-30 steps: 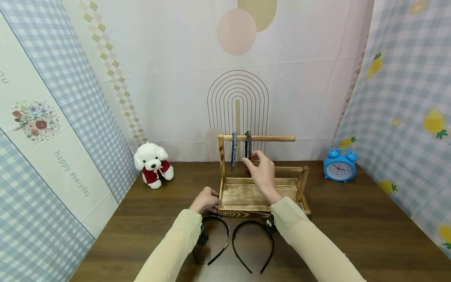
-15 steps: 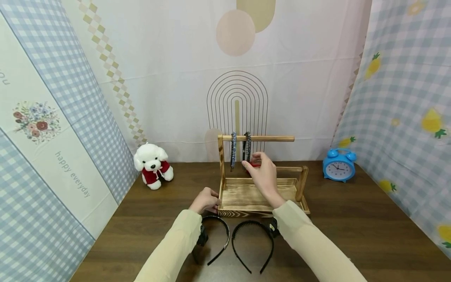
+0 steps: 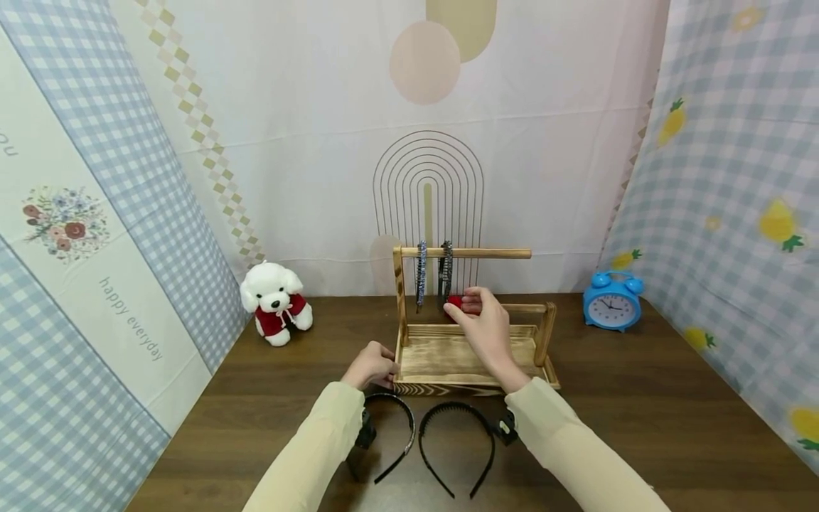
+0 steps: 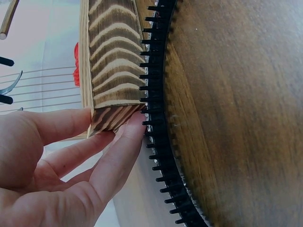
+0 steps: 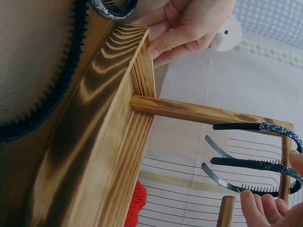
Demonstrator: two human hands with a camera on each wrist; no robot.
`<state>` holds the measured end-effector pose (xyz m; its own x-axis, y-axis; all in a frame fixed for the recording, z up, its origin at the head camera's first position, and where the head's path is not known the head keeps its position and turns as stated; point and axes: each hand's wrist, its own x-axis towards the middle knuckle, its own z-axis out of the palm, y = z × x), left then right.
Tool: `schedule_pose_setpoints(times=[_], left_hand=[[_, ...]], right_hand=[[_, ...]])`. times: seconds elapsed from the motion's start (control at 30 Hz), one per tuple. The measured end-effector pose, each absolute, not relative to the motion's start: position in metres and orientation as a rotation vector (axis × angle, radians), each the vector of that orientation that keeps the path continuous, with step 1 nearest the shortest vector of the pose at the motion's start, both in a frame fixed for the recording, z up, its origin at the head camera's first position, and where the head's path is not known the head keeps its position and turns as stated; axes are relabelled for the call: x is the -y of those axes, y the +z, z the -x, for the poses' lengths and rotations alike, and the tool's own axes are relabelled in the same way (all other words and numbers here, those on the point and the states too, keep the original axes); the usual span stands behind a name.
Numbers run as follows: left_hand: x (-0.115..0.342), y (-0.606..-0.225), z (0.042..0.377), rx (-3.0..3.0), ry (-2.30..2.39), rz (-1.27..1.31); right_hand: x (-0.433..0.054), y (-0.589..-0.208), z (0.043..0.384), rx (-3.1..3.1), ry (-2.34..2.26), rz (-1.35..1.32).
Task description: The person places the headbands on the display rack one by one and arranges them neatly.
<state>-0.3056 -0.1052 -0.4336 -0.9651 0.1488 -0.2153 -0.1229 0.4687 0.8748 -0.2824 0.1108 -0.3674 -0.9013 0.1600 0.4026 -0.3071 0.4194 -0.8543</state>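
Observation:
My left hand (image 3: 372, 365) grips the front left corner of a wooden rack (image 3: 448, 389), thumb and fingers on either side of it in the left wrist view. From the rack's upper bar (image 3: 493, 253) hang two headbands: a blue sparkly one (image 3: 421, 277) nearer the post and a black-and-silver one (image 3: 446, 267) to its right. My right hand (image 3: 488, 331) is just below and right of the black-and-silver headband. Its thumb and fingers are spread apart, with that headband (image 5: 255, 164) appearing between them in the right wrist view.
Two more headbands, a sparkly one (image 3: 411, 427) and a black toothed one (image 3: 491, 448), lie in front of the rack. A red fluffy thing (image 5: 137, 205) shows behind the rack. A plush dog (image 3: 275, 302) sits left, a blue alarm clock (image 3: 612, 302) right.
My right hand has moved down and slightly right, away from the black-and-silver headband, which has shifted a little toward the post. My left hand has stayed on the rack corner.

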Motion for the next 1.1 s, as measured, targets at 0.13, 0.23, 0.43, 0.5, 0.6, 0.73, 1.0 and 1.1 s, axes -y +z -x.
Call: schedule_pose_setpoints(times=[0.13,0.23,0.43,0.5,0.6,0.73,1.0,1.1], left_hand=[[0.106,-0.435,0.307,-2.458,1.503,-0.013],[0.106,-0.435,0.307,-2.464,1.494,-0.019],[0.106,-0.434,0.308,-2.464,1.483,-0.016],[0.106,-0.434,0.307,-2.465,1.482,-0.020],[0.106,-0.434,0.307,-2.460,1.484,-0.019],[0.105,-0.433,0.306,-2.453,1.487,-0.015],[0.106,-0.434,0.305,-2.463,1.482,-0.014],[0.106,-0.434,0.305,-2.468,1.478,-0.026]], right_hand=[[-0.113,-0.370,0.277,2.281,1.489,-0.105],[-0.115,-0.372,0.273,2.303,1.471,-0.108],[-0.118,-0.377,0.263,2.354,1.459,-0.105],[-0.119,-0.379,0.259,2.371,1.460,-0.098],[-0.121,-0.381,0.254,2.403,1.442,-0.089],[-0.124,-0.384,0.246,2.462,1.434,-0.077],[-0.127,-0.390,0.235,2.566,1.369,-0.119],[-0.128,-0.392,0.229,2.602,1.346,-0.125]])
